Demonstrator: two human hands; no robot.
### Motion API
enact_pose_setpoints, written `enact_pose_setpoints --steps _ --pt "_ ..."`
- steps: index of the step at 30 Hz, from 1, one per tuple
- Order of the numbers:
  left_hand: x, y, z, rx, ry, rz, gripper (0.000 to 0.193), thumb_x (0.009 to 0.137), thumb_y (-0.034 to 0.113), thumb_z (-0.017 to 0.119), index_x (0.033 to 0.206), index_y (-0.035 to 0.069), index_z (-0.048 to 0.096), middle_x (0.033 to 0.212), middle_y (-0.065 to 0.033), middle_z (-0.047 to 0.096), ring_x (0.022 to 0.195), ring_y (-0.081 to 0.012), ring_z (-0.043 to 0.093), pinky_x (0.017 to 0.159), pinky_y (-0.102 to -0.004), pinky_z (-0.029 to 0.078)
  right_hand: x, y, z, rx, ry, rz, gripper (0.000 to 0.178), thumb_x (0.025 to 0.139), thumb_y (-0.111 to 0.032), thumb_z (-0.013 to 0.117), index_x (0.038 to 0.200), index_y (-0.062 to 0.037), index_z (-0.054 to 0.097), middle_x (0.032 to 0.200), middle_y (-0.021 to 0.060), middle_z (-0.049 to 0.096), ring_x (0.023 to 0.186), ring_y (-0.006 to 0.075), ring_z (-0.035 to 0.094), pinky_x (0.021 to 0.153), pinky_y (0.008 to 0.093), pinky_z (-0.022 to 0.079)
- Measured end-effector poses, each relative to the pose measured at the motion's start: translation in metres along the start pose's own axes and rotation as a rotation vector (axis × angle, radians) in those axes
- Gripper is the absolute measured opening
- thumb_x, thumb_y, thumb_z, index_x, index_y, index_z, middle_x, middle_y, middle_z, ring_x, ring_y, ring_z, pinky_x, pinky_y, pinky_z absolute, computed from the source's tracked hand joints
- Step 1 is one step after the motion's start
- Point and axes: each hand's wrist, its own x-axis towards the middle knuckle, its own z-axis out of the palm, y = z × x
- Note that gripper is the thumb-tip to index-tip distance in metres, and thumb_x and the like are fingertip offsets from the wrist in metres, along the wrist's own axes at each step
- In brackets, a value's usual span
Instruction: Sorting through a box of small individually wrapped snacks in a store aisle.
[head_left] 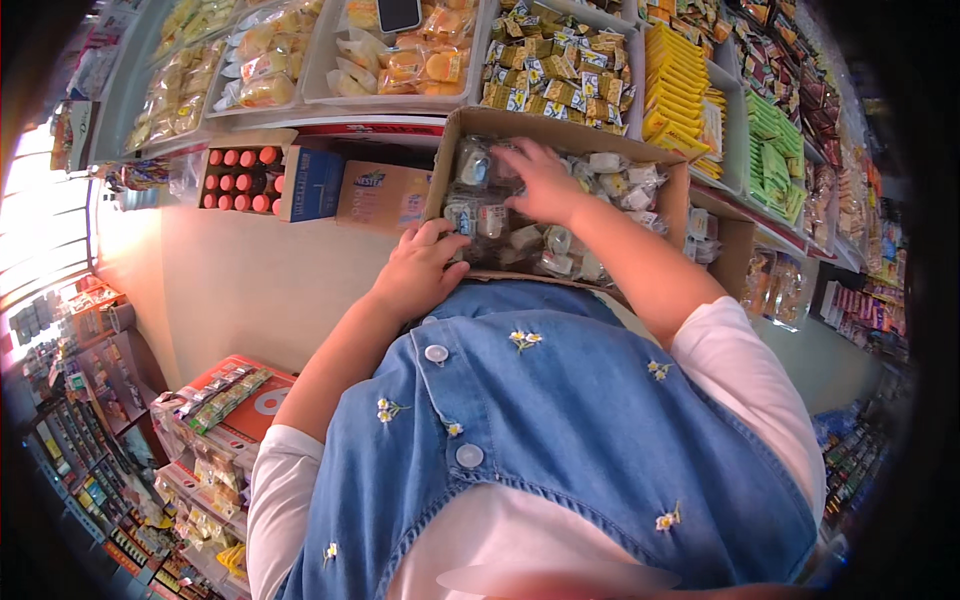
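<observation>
An uncovered cardboard box (677, 203) stands right in front of my body, below the display bins. Many small clear-wrapped packets (555, 240) fill it, with pale or dark contents I cannot make out. My right hand (540, 182) reaches into the box from the right, fingers spread and bent down over the packets at its left part. Whether a fingertip presses on one is hard to see. At the box's near left corner, my left hand (425, 262) curls its fingers over the cardboard edge, close to some clear packs (475, 218).
Beyond the box run bins of wrapped buns (420, 65), small gold packets (560, 70), yellow packs (680, 95) and green packs (772, 150). A dark phone (399, 14) lies on the buns. Left are a carton of red-capped bottles (240, 180) and stacked goods (225, 400).
</observation>
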Motion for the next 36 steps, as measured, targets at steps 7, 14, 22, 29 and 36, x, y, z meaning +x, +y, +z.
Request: enact_pose_setpoints --steps 7,14,22,29,36 --pt "0.001 0.001 -0.002 -0.007 -0.016 -0.014 0.036 0.089 0.022 0.065 0.125 0.015 0.06 0.135 -0.0097 0.047 0.122 -0.0372 0.046 0.104 -0.0445 0.042 -0.031 0.026 -0.006 -0.203 -0.014 0.296 0.079 0.075 -0.034 0.077 0.143 -0.0132 0.044 0.146 0.0167 0.042 0.133 0.0386 0.039 0.112 0.0455 0.033" --pt "0.002 -0.005 0.007 -0.023 0.07 0.041 0.037 0.086 0.024 0.067 0.121 0.015 0.063 0.132 -0.0107 0.05 0.12 -0.0392 0.047 0.103 -0.0457 0.042 -0.048 0.005 -0.01 0.112 -0.577 0.159 0.078 0.076 -0.043 0.075 0.142 -0.012 0.048 0.141 0.0176 0.047 0.129 0.0363 0.046 0.108 0.0417 0.039" --pt "0.005 0.006 -0.002 -0.02 -0.069 -0.024 0.039 0.089 0.019 0.062 0.127 0.014 0.059 0.138 -0.0139 0.044 0.128 -0.0392 0.041 0.108 -0.0451 0.037 -0.059 0.068 -0.029 -0.196 0.244 0.351 0.059 0.078 -0.029 0.072 0.131 -0.0101 0.057 0.125 0.0179 0.059 0.119 0.0363 0.053 0.101 0.0438 0.044" --pt "0.005 0.011 -0.002 -0.023 -0.081 -0.073 0.041 0.088 0.02 0.063 0.128 0.012 0.058 0.139 -0.0143 0.043 0.129 -0.0398 0.04 0.109 -0.0453 0.037 -0.074 0.021 -0.022 -0.246 -0.361 0.327 0.054 0.07 -0.026 0.074 0.122 -0.0153 0.063 0.116 0.0119 0.064 0.11 0.0356 0.056 0.096 0.0432 0.047" --pt "0.004 0.014 0.003 -0.004 -0.011 -0.075 0.04 0.087 0.02 0.064 0.125 0.009 0.06 0.137 -0.0145 0.046 0.126 -0.0398 0.043 0.107 -0.0458 0.037 -0.133 0.015 -0.036 -0.004 -0.117 0.07 0.046 0.068 -0.021 0.074 0.113 -0.0119 0.065 0.107 0.0111 0.068 0.096 0.0366 0.063 0.084 0.043 0.052"
